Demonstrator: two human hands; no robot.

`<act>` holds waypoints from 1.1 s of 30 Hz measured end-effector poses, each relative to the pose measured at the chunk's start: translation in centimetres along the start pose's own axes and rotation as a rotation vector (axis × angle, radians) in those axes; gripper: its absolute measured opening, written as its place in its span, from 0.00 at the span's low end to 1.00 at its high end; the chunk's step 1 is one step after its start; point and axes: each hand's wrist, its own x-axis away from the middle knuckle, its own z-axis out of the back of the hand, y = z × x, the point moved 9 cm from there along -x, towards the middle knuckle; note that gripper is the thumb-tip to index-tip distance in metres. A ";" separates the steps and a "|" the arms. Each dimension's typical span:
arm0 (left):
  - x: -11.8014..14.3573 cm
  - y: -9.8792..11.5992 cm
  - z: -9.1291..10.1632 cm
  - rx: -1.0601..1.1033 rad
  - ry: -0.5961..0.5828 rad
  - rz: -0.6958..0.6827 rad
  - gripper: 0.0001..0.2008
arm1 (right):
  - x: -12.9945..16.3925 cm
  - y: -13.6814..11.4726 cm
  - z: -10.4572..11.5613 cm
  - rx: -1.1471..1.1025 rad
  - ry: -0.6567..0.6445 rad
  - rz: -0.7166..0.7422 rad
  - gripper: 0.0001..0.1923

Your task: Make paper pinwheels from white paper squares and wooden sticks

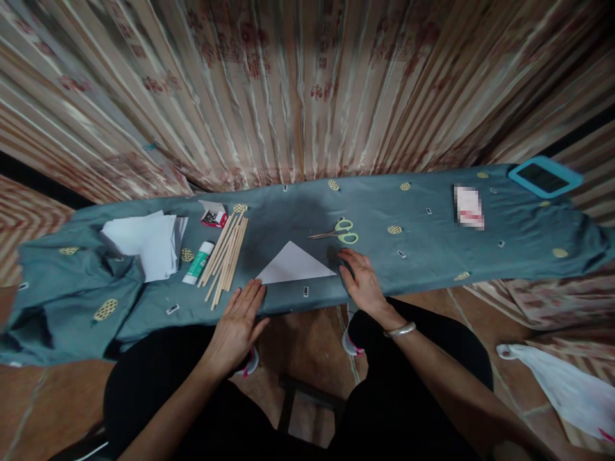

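Pressing: I am flattening the white folded paper triangle [294, 264] on the teal-clothed worktop [432, 256].
Left hand [237, 323]: grip lying wide, empty.
Right hand [360, 282]: grip lying wide, touching the triangle's corner.

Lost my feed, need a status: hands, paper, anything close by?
Left hand and right hand open, flat at the folded paper triangle corners. Scissors just behind it; wooden sticks to its left.

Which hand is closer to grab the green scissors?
Probably the right hand. It rests at the paper triangle's right corner, just below the scissors. The left hand sits at the table edge, farther away.
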 end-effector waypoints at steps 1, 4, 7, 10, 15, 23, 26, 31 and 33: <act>0.0 0.0 0.0 0.007 -0.003 0.006 0.31 | -0.1 -0.4 -0.2 -0.006 -0.015 0.016 0.18; -0.1 0.1 -0.1 0.041 0.005 0.041 0.33 | -0.6 -1.8 -1.1 -0.006 -0.063 0.056 0.16; -0.2 -0.1 0.1 0.087 0.042 0.090 0.35 | -1.0 -2.7 -2.0 -0.032 -0.095 0.055 0.13; -0.3 -0.5 0.8 0.137 0.102 0.142 0.38 | -1.3 -3.1 -2.3 -0.093 -0.108 0.032 0.07; -2.2 0.5 4.2 0.162 0.299 0.135 0.44 | -0.9 -4.9 0.7 -0.062 0.012 0.103 0.04; -6.2 6.8 7.3 0.041 0.341 -0.143 0.26 | 2.8 -11.0 1.2 0.286 -0.068 0.461 0.09; -6.0 6.7 6.9 0.102 0.237 -0.197 0.13 | 3.8 -11.3 0.0 0.263 -0.180 0.510 0.10; -4.9 5.9 6.9 0.170 0.153 -0.202 0.10 | 3.3 -9.2 -0.8 0.159 -0.354 0.495 0.21; -4.6 5.8 7.2 0.202 0.169 -0.194 0.10 | 2.8 -8.5 -1.1 0.207 -0.365 0.505 0.29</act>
